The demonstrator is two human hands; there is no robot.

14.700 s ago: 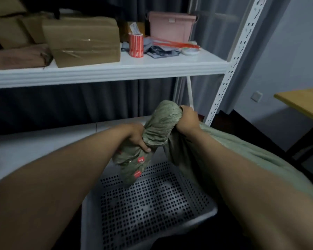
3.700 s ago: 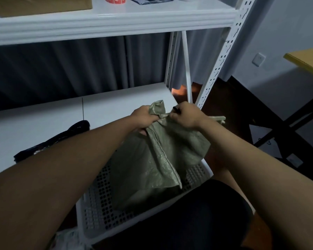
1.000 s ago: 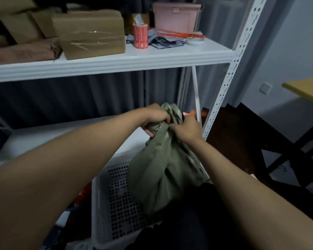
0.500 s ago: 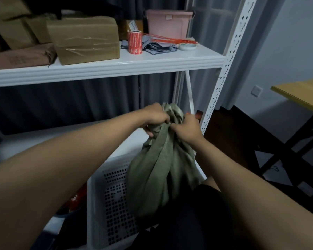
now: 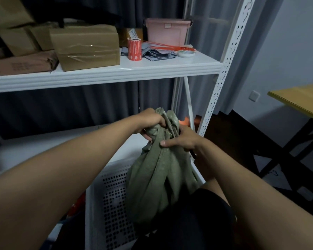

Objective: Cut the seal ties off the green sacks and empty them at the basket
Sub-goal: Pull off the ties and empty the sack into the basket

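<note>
A crumpled green sack [image 5: 157,181] hangs in front of me over the white perforated basket [image 5: 112,204]. My left hand [image 5: 150,121] grips the bunched top of the sack from the left. My right hand [image 5: 181,139] clasps the sack's neck just below, from the right, with a dark thin object partly showing under its palm. The sack looks slack and folded on itself. Its lower end rests against my dark-clothed knee [image 5: 192,222]. No seal tie is visible on it.
A white metal rack stands ahead, its upright post [image 5: 224,69] right of my hands. The upper shelf [image 5: 105,74] carries cardboard boxes [image 5: 85,49], a red label roll [image 5: 134,49], a pink bin [image 5: 165,31] and red ties [image 5: 168,46]. A wooden table [image 5: 300,100] stands right.
Over the last second both hands have kept hold of the sack's top and bunched it tighter; the right hand slid slightly lower on the neck. The view shifted a little.
</note>
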